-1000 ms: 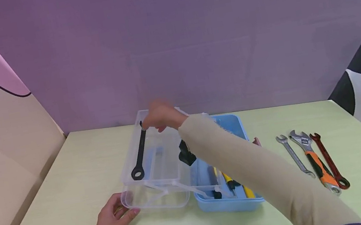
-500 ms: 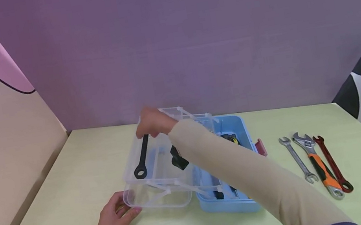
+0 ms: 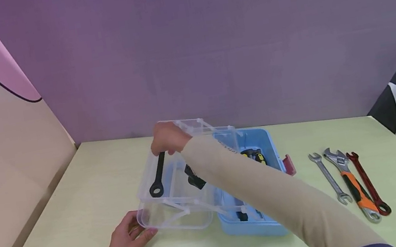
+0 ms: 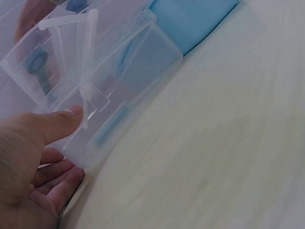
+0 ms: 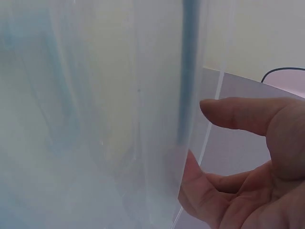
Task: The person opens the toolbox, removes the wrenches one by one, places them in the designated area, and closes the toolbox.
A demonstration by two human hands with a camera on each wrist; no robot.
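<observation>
A clear plastic tray [image 3: 176,219] on hinged arms sits over the left side of an open blue toolbox [image 3: 256,227]. A black wrench [image 3: 157,176] lies inside the tray. My right hand [image 3: 167,139] reaches across and pinches the tray's far wall [image 5: 143,119], thumb [image 5: 238,114] on one side and fingers behind; the wrench shows through the plastic as a dark stripe [image 5: 188,71]. My left hand [image 3: 132,235] holds the tray's near left corner [image 4: 95,138], with the thumb [image 4: 52,124] on its side and the fingers under it.
A yellow-and-black handled tool [image 3: 254,157] lies in the blue box, which has a red latch [image 3: 288,165]. On the table to the right lie a silver wrench [image 3: 331,180], an orange-handled adjustable wrench [image 3: 352,187] and a red wrench [image 3: 367,184]. A purple wall stands behind and a beige panel on the left.
My right hand has come a little left and nearer along the tray's far edge. The tray has shifted left, uncovering more of the blue box. My left hand has stayed at its corner.
</observation>
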